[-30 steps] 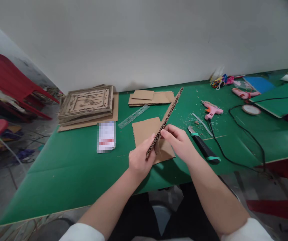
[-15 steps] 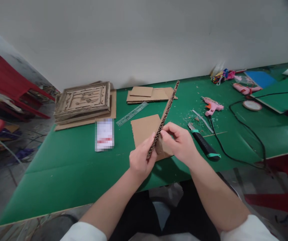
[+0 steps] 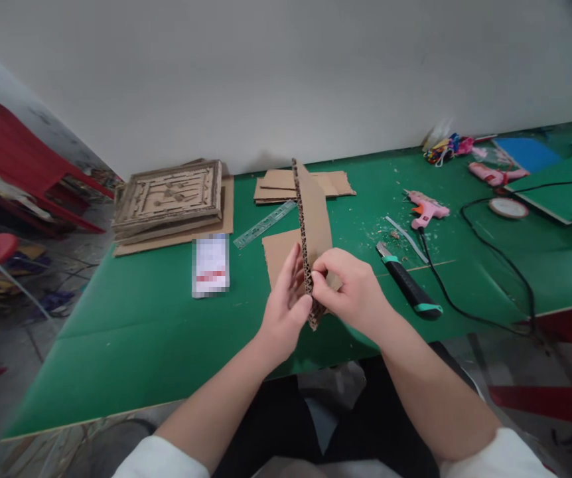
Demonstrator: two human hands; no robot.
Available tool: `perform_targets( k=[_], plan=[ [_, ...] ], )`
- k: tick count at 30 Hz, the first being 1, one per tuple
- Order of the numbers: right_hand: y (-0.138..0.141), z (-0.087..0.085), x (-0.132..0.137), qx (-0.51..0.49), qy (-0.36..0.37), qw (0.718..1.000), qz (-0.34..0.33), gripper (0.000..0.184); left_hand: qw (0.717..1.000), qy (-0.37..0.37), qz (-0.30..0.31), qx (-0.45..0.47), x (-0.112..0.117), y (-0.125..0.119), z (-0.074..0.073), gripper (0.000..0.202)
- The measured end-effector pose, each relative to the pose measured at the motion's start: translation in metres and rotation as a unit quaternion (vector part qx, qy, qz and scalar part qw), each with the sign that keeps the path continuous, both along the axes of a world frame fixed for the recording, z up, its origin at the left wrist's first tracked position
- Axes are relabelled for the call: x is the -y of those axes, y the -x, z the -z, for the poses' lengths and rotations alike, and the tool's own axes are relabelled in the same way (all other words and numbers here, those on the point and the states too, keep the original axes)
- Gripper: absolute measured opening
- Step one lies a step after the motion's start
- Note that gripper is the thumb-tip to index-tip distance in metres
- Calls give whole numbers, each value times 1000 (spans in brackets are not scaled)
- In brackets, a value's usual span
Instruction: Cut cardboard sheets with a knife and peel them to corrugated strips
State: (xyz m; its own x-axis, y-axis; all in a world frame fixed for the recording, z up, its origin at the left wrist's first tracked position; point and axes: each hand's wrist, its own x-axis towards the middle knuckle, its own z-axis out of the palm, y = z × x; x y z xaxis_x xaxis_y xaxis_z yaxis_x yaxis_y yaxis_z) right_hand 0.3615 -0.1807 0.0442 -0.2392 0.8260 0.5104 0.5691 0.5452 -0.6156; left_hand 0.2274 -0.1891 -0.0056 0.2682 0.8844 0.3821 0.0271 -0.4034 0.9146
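Observation:
A piece of corrugated cardboard stands on edge between my hands, its fluted edge turned up toward me. My left hand supports it from the left, fingers along its far face and thumb near the lower end. My right hand pinches at its edge from the right with thumb and forefinger. Beneath lies a flat cardboard sheet, partly covered by my hands and the held piece. Right of my right hand rests a utility knife with a black and teal handle, its blade showing.
Cardboard panels with raised strips are stacked at left, by a blurred-out card. A clear ruler and cardboard offcuts lie behind. At right are a pink glue gun, its cable, a glue stick and a tape roll.
The held cardboard has turned from leaning right to leaning slightly left, so its right face now shows. My left hand's fingers have straightened along it. The whole view has shifted slightly.

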Motion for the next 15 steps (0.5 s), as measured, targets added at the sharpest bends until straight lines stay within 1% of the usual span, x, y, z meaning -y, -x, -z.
perform_targets(
  k=[4, 7, 10, 12, 14, 15],
  plan=[
    [1, 0, 1, 33, -8, 999, -37, 14, 993, 111, 27, 44, -12, 6, 0, 51],
    [3, 1, 2, 61, -20, 995, -71, 14, 985, 157, 26, 69, -21, 9, -7, 47],
    [10, 5, 5, 119, -57, 985, -114, 15, 985, 158, 0, 66, -32, 13, -22, 43],
    [15, 7, 7, 154, -86, 976, -130, 16, 989, 142, -22, 41, -37, 16, -34, 36],
    [16, 7, 8, 156, -86, 974, -138, 16, 993, 94, -66, -3, -38, 19, -42, 31],
    [15, 5, 8, 139, -74, 978, -136, 16, 993, 52, -98, -33, -38, 21, -45, 29]
  ],
)
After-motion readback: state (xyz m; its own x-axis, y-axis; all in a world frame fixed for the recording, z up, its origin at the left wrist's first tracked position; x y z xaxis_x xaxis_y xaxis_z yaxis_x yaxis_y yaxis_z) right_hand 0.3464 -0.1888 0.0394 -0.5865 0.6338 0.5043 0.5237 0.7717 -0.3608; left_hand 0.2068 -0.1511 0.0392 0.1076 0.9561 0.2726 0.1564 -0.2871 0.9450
